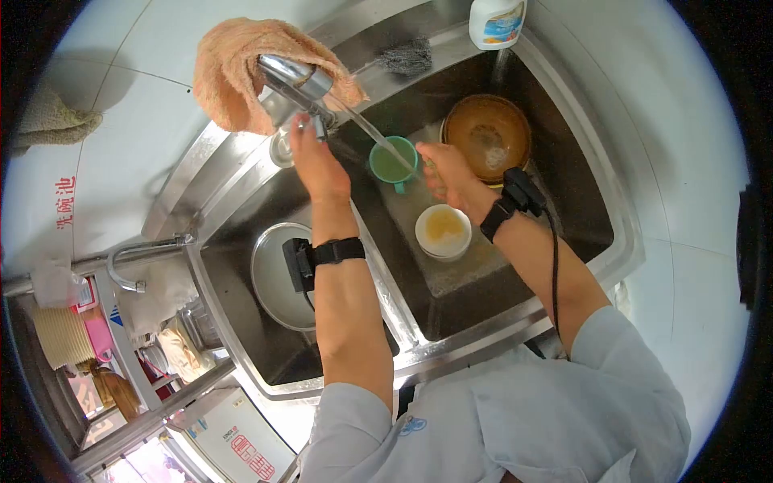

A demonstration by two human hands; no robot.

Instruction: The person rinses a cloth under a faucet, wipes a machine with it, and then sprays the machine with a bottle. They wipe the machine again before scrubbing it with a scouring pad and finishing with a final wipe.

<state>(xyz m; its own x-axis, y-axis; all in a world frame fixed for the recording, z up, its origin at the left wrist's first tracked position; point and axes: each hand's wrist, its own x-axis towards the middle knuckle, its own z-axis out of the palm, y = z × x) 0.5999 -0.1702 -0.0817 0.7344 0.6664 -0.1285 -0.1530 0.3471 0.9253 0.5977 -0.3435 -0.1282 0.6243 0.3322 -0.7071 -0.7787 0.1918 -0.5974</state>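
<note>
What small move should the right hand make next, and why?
Probably the right hand should grip the green cup: it is close beside the cup, and water runs from the tap down toward it. The left hand is up at the tap.

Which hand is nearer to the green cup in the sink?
The right hand: it is close beside the green cup, though whether they touch is unclear. The left hand is farther off, at the faucet, on the cup's other side.
</note>
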